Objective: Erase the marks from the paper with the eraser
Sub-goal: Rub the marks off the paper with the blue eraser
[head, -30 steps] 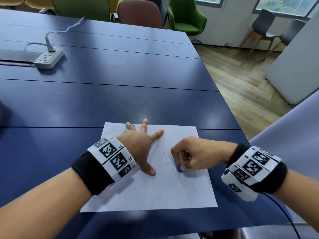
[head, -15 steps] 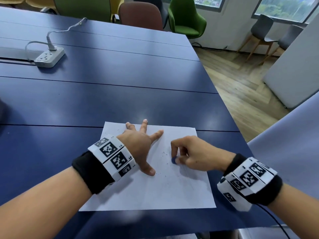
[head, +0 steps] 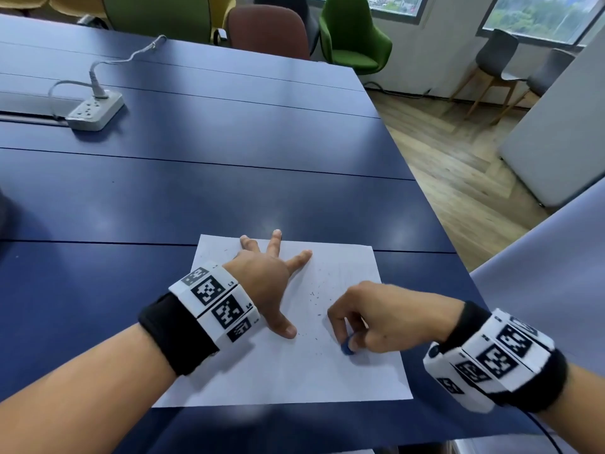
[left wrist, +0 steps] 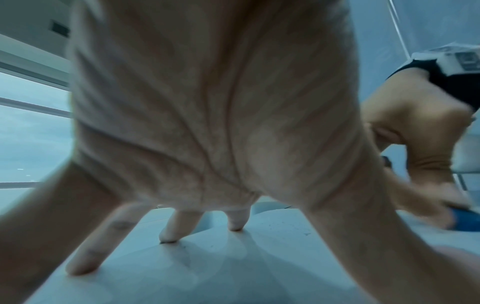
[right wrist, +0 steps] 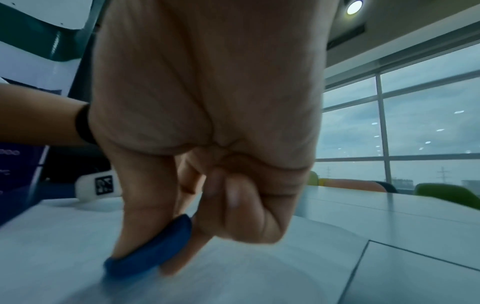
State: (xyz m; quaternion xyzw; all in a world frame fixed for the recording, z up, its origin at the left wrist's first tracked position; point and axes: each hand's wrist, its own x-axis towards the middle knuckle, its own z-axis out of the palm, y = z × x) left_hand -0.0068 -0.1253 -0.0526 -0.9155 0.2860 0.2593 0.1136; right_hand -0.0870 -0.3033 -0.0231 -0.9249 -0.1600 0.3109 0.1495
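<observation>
Erasing stroke in progress. The right hand (head: 386, 317), thumb and forefinger clamped on the blue eraser (head: 347, 346), has drawn it from 0.5 s ago toward the near edge of the white paper (head: 278, 371), a return stroke, so rubbing likely continues. The eraser's long axis tilts steeply, lower end on the paper, right of centre. The left hand (head: 265, 280) stays spread flat, 5 fingers apart, pinning the paper's far-left part. Dark crumbs (head: 314, 309) lie between the hands.

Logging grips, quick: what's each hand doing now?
Left hand: open, fingers spread, pressing the paper.
Right hand: pinching the blue eraser against the paper.
</observation>
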